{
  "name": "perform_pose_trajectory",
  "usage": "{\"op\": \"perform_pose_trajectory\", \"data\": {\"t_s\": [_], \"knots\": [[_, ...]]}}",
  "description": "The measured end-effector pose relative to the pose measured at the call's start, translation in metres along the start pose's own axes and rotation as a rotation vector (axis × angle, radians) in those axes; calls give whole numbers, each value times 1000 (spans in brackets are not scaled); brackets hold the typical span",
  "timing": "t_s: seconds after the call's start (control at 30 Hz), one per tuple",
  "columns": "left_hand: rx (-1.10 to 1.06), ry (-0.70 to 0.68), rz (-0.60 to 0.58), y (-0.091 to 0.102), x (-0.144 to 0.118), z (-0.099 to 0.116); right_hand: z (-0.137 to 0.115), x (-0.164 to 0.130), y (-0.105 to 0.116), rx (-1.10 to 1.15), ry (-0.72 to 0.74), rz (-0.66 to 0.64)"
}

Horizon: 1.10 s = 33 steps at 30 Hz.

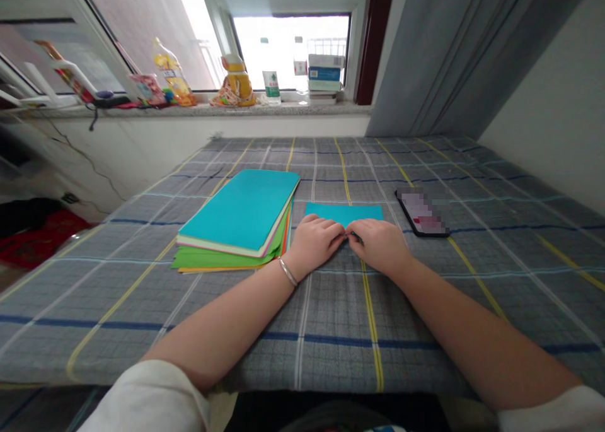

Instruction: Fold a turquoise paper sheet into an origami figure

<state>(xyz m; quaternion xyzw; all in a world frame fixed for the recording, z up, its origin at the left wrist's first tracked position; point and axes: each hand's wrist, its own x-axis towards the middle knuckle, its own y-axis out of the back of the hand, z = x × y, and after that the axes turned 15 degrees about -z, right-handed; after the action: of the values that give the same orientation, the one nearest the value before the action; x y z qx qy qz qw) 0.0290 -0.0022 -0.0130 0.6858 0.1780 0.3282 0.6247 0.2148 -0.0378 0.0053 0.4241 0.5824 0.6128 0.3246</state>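
Observation:
A small blue sheet of paper lies flat on the checked cloth in front of me, its near edge covered by my hands. My left hand, with a silver bangle at the wrist, pinches the near edge of this paper. Close beside it, my right hand pinches the same edge, the fingertips of both hands almost meeting at the middle. To the left of my left hand is a stack of coloured paper, blue on top, with white, green and orange sheets showing below.
A phone lies to the right of my hands. The grey checked tablecloth covers the surface. Along the windowsill stand a yellow-labelled bottle, a white-and-green tube and stacked boxes. A grey curtain hangs at right.

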Motion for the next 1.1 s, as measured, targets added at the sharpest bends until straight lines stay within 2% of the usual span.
{"op": "perform_pose_trajectory", "data": {"t_s": [0.13, 0.27, 0.6, 1.1], "knots": [[40, -60, 14, 3, 0, 0, -6, 2, -1, -26, -54, 16], [39, -64, 7, 4, 0, -1, -3, 3, -2, 5, -88, 1], [-79, 22, 6, 3, 3, -5, 19, -1, 7, 26, -197, 16], [-193, 119, 4, -1, 4, -12, 53, -7, 22, 256, -287, 32]]}}
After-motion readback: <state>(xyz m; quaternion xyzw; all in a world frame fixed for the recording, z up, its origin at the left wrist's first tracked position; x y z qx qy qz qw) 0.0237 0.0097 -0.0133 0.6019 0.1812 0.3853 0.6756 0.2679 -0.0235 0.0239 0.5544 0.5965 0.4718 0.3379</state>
